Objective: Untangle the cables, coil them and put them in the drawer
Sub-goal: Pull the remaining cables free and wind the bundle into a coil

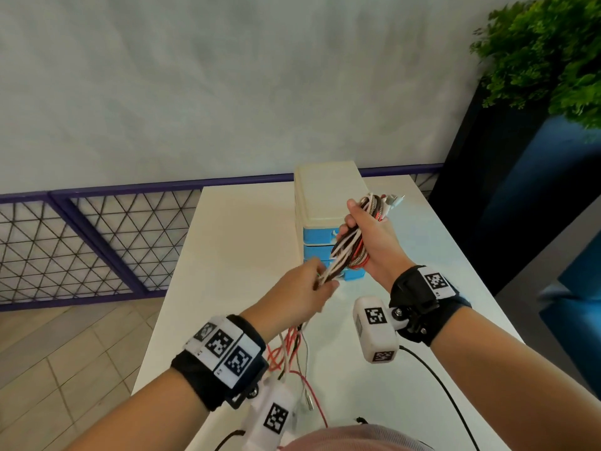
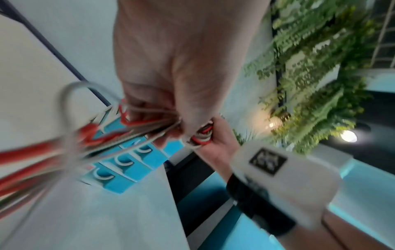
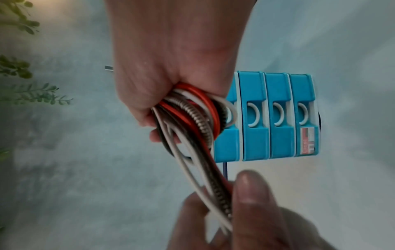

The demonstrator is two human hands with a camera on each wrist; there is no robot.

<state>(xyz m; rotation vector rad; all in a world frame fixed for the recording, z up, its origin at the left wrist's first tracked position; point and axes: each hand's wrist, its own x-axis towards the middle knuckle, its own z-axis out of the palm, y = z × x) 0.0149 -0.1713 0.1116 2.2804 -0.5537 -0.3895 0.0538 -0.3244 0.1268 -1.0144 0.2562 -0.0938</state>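
Nearest, loose cable ends point(image 1: 297, 362) in red and white trail down from the left hand onto the near part of the white table point(image 1: 247, 229), some hidden behind the left wrist. Above them the left hand point(image 1: 300, 292) pinches the straight run of the cables point(image 1: 349, 245), thumb and fingers curled around the strands where they leave the coil. The right wrist view shows the left thumb lying along those strands. Just beyond and to the right, the right hand point(image 1: 374, 242) is fisted around the coiled part of the bundle: red, white, dark and a metal-spring-wrapped cable loop through the palm, with plug ends poking out past the far side of the fist. The bundle is held in the air, clear of the tabletop. Right behind it stands the small drawer unit point(image 1: 328, 196), cream on top, its blue drawers point(image 3: 278, 116) all closed. At the far right a green plant point(image 1: 546, 53) rises above a dark planter.
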